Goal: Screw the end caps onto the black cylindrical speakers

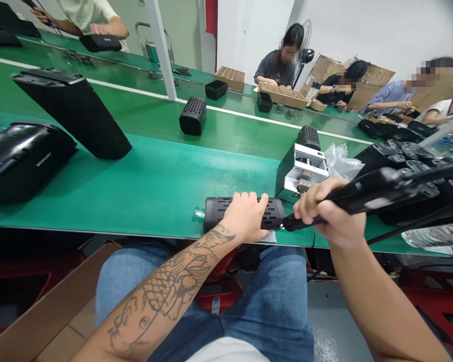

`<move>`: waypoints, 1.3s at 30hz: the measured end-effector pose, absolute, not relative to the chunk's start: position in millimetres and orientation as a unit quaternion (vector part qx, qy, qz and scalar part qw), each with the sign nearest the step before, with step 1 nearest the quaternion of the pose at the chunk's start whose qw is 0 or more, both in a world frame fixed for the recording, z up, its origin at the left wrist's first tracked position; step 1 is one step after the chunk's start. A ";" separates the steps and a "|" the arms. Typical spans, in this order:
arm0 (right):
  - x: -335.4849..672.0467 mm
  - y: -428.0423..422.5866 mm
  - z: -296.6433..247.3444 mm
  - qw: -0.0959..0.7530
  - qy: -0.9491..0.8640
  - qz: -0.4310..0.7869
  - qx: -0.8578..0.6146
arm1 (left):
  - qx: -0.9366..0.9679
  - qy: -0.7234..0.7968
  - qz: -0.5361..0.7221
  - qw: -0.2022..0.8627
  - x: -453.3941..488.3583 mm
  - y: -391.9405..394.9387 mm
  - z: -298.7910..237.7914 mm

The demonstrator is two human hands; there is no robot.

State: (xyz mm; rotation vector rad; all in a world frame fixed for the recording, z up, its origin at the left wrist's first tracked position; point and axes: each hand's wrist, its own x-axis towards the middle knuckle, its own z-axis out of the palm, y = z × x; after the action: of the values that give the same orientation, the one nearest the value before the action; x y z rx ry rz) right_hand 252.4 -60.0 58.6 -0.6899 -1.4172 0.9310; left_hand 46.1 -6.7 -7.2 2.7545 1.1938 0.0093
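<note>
Slotted black housing held at bench edge, driver at its right end

A rounded, matte-black plastic housing with slots is laid on its side at the near edge of the green-topped workbench. It is grasped from above by the left hand, fingers bent over the far side. A long black handheld power driver is gripped by the right hand, fingers wrapped around it. Driver is held slanted, its tip brought to the housing's right end; whether contact is made cannot be told. Just behind, a black-and-white metal box-shaped fixture is placed, with a crumpled clear plastic bag beside it. At the left, a tall black casing is stood tilted near a glossy black casing with white lettering. Across the bench, a black perforated housing is seen upright.
</note>
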 end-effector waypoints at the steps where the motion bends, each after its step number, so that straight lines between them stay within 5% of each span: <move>1: 259.6 -55.5 64.7 0.632 -0.602 0.380 -0.307 | 0.914 0.398 0.003 0.070 46.8 -7.8 -6.9; 6: 308.6 -8.8 66.8 0.721 -0.533 0.122 -0.426 | 0.905 0.419 0.003 0.069 55.0 -15.6 -7.4; 9: 327.5 16.9 44.4 0.723 -0.517 0.074 -0.451 | 0.905 0.417 0.003 0.084 54.9 -15.2 -5.7; 19: 310.9 -14.9 52.2 0.716 -0.505 0.127 -0.465 | 0.866 0.479 -0.017 0.140 -1.8 17.4 15.7; 27: 215.1 -80.3 79.7 0.668 -0.574 0.356 -0.312 | 0.836 0.514 -0.007 0.194 -4.6 21.4 6.3; 39: 179.1 -59.1 46.7 0.621 -0.597 0.388 -0.326 | 0.841 0.504 0.008 0.195 -6.4 21.0 2.1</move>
State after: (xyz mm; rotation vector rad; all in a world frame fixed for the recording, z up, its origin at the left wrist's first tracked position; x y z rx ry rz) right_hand 179.1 -59.1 46.7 -0.7501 -1.3729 0.8925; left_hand -6.4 21.0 2.1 2.3569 1.4134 0.0237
